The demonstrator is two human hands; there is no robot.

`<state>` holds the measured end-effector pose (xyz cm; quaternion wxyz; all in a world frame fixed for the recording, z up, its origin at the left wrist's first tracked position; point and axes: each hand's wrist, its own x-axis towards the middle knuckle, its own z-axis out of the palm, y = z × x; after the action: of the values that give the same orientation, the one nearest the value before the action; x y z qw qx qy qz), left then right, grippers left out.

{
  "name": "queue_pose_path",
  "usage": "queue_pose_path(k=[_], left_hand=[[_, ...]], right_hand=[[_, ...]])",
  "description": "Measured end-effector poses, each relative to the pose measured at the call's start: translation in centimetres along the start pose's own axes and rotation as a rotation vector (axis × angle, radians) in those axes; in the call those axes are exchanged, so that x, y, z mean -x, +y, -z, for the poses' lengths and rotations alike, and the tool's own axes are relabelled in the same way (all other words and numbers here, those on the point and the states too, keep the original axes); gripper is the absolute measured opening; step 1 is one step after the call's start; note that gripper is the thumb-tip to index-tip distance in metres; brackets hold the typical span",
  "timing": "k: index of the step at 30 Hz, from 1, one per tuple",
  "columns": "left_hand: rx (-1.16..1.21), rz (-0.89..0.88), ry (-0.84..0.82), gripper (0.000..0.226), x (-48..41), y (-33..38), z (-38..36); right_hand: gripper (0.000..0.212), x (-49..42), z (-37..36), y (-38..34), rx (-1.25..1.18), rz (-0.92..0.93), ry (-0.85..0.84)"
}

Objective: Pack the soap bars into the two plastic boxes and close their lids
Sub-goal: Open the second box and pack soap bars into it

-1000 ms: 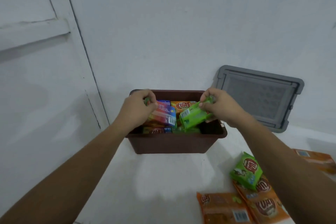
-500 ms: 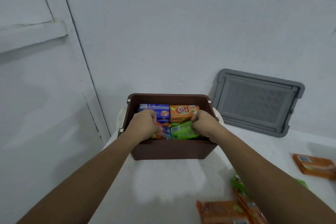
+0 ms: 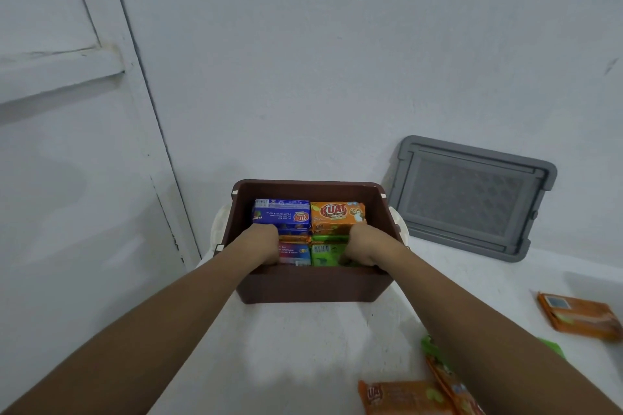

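Both hands reach inside the box [image 3: 305, 286]. The left hand [image 3: 261, 244] has its fingers curled on a red-blue bar [image 3: 296, 253] at the box's near wall. The right hand [image 3: 367, 244] likewise grips a green bar [image 3: 325, 254]. A lid [image 3: 468, 199] leans right of the box.

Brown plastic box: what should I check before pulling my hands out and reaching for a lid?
1. Brown plastic box upright on the white table: ok.
2. Left hand and right hand out of the box: not ok, both inside.
3. Multicoloured soap bar and green soap bar seated flat: cannot tell, hands cover them.
4. Grey plastic lid free: ok, leans on the wall.
5. All soap packed: not ok, an orange wrapped soap bar lies loose.
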<state>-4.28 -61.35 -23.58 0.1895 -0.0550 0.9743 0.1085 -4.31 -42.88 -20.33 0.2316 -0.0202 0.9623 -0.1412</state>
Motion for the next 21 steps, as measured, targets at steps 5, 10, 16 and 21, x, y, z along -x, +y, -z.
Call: queue_pose_path(k=[5, 10, 16, 21], left_hand=[[-0.062, 0.004, -0.037, 0.040, -0.3, 0.2, -0.1], [-0.082, 0.015, -0.059, 0.039, 0.0, 0.3, 0.4], [-0.058, -0.035, 0.089, 0.043, 2.0, 0.7, 1.9], [0.112, -0.296, 0.531, 0.022, 7.2, 3.8, 2.4]], right_hand=[[0.033, -0.3, 0.0, 0.0, 0.072, 0.011, -0.027], [0.027, 0.3, 0.2, 0.4, 0.098, 0.063, -0.011], [0.030, 2.9, 1.8, 1.7, -0.085, 0.148, 0.140], [0.021, 6.4, 3.1, 4.6, -0.356, 0.293, 0.357]])
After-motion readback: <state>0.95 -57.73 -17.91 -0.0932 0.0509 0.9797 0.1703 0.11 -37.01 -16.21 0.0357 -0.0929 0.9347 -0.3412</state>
